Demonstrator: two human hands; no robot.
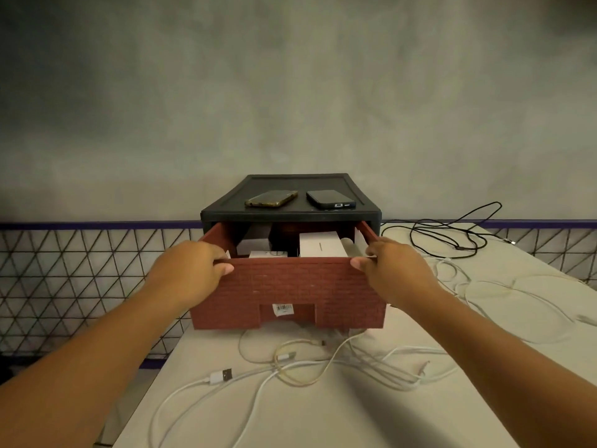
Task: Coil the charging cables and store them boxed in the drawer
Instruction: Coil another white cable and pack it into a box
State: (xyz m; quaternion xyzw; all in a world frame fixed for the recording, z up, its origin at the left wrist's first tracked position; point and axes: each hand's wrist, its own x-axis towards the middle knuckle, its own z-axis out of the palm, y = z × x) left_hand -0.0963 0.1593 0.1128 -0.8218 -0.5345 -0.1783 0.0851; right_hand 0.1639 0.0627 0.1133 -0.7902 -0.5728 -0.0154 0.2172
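Observation:
A red-brown drawer with a brick pattern stands pulled out of a black cabinet on the table. My left hand grips the drawer's top front edge at its left corner. At the right corner my right hand grips the same edge. Inside lie white boxes, partly hidden by the front wall. Several white charging cables sprawl uncoiled on the table before the drawer, one ending in a USB plug. A black cable lies loose at the right rear.
Two phones lie on top of the cabinet. More pale cable loops spread over the right side of the white table. A wire mesh fence runs behind and to the left, before a grey wall.

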